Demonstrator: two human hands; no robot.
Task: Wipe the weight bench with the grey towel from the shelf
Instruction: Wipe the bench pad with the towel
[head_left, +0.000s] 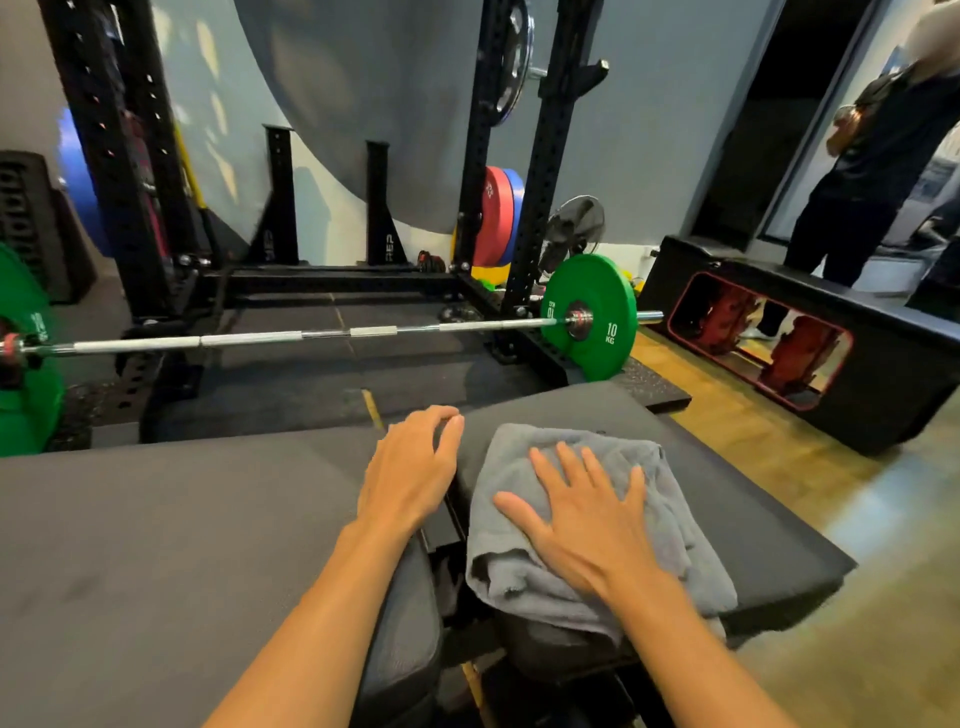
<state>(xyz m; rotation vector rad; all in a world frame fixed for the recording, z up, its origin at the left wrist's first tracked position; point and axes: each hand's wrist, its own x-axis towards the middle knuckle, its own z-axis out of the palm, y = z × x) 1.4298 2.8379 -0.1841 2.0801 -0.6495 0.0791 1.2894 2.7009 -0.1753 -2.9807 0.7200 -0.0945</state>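
Grey towel: right hand flat, fingers spread, pressing it on weight bench. Left hand loosely curled, empty. Keep even pressure, overlapping strokes.

Tabletop fills lower frame. Towel on its right pad, lower centre; right hand flat on towel; left hand just left, at pad gap. Barbell behind, across mid frame; rack beyond.

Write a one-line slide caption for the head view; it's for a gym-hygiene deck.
Right hand presses a grey towel flat on the weight bench; left hand rests beside it.
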